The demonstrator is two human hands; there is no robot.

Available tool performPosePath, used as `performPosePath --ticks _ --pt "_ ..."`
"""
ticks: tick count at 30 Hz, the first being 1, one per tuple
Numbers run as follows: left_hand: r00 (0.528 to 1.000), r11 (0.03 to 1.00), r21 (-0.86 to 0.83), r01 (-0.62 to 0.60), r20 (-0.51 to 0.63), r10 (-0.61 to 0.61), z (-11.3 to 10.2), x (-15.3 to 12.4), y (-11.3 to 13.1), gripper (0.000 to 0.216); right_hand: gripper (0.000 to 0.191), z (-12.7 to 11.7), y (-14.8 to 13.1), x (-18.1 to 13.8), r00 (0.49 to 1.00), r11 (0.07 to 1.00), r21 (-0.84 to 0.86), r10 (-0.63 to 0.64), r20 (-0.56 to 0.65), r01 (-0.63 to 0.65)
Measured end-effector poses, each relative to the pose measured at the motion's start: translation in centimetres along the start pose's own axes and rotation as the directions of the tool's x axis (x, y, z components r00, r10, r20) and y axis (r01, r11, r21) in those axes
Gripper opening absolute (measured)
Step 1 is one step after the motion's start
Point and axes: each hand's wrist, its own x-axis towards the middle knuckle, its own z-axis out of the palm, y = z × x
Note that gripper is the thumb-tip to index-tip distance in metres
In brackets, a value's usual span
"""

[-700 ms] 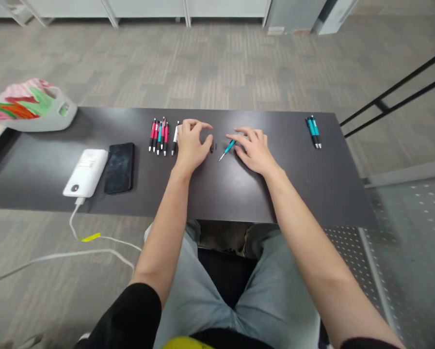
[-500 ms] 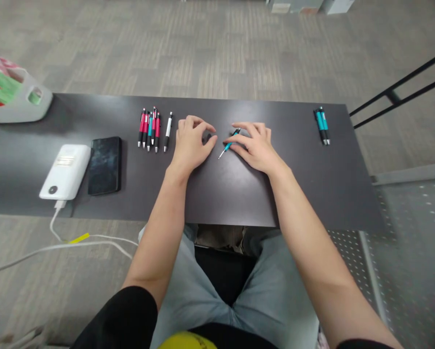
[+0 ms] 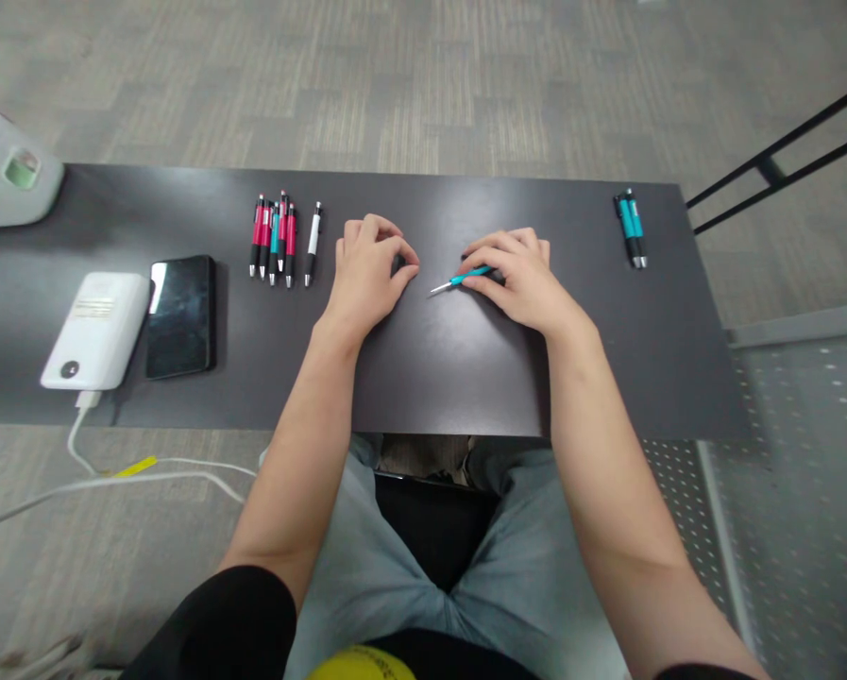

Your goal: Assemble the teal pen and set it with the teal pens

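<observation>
My left hand (image 3: 367, 274) rests on the dark table (image 3: 430, 378), its thumb and forefinger pinched on a small black pen part (image 3: 398, 263) that is mostly hidden. My right hand (image 3: 523, 279) lies a little to the right and holds a thin teal pen piece (image 3: 462, 280) flat on the table, its metal tip pointing left toward my left hand. A row of red, teal and black pens (image 3: 273, 238) lies left of my left hand, with a white pen (image 3: 313, 241) beside it.
Two teal pens (image 3: 630, 229) lie near the table's far right corner. A black phone (image 3: 180, 314) and a white power bank (image 3: 95, 329) with a cable (image 3: 146, 472) sit at the left. A pale bag (image 3: 5, 175) is at the far left edge.
The view has tilted down. My left fingers closed over the small black part that lay beside them. My right hand took hold of the teal piece and turned it more level.
</observation>
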Motion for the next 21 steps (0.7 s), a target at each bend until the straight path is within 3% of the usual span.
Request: performPosePath --ticks 6,9,11,15,21 --pt "1.0 0.999 -0.02 -0.028 0.012 0.028 -1.1 -0.1 1.5 0.011 0.033 -0.9 0.0 0.2 0.997 0.999 0.039 0.028 -0.073 -0.025" --pt "0.998 0.984 -0.169 -0.05 -0.043 0.043 -1.3 0.2 1.2 0.009 0.037 -1.2 -0.4 0.3 0.994 0.997 0.077 0.038 -0.101 -0.03" --pt "0.994 0.938 -0.342 -0.06 -0.101 0.026 -1.1 0.7 0.6 0.006 0.039 -1.3 -0.7 0.4 0.99 0.994 0.109 0.048 -0.132 -0.033" --pt "0.982 0.776 -0.627 -0.071 -0.179 -0.054 -0.6 1.5 -0.3 0.027 0.043 -1.6 -1.3 0.6 0.985 0.987 0.162 0.046 -0.168 -0.018" --pt "0.983 0.703 -0.71 -0.027 -0.148 -0.112 -0.8 1.3 0.2 0.038 0.044 -1.7 -2.1 0.6 0.984 0.985 0.172 0.01 -0.175 0.02"
